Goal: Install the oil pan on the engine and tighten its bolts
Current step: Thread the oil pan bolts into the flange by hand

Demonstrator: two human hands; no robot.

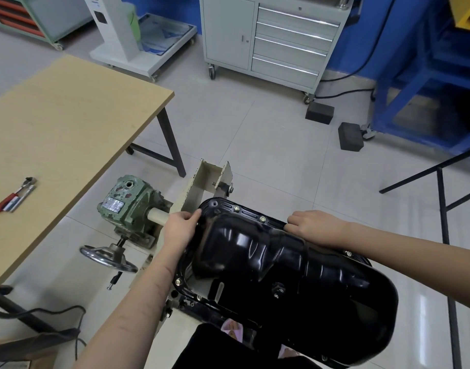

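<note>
**Both hands on the oil pan flange, pan seated on the stand**

We see the black oil pan (281, 265) lying sump-up on the engine stand (209, 179), over the floor just off the worktop's (68, 123) right edge. Our left hand (179, 227) grips the pan's far-left corner, fingers curled onto the flange rim. Our right hand (312, 225) rests on the far flange edge with its fingers bent down on the rim; we can't tell whether they pinch a bolt there. Several bolts (262, 219) sit in flange holes along the far edge, more on the near-left edge. A green gearbox (127, 206) with a handwheel (108, 258) sits left of the pan, between it and the worktop. Pliers with red handles (15, 195) lie near the worktop's left edge, well apart from the pan. A grey drawer cabinet (268, 38) stands at the back; two dark blocks (335, 123) lie on the floor near it.
</note>
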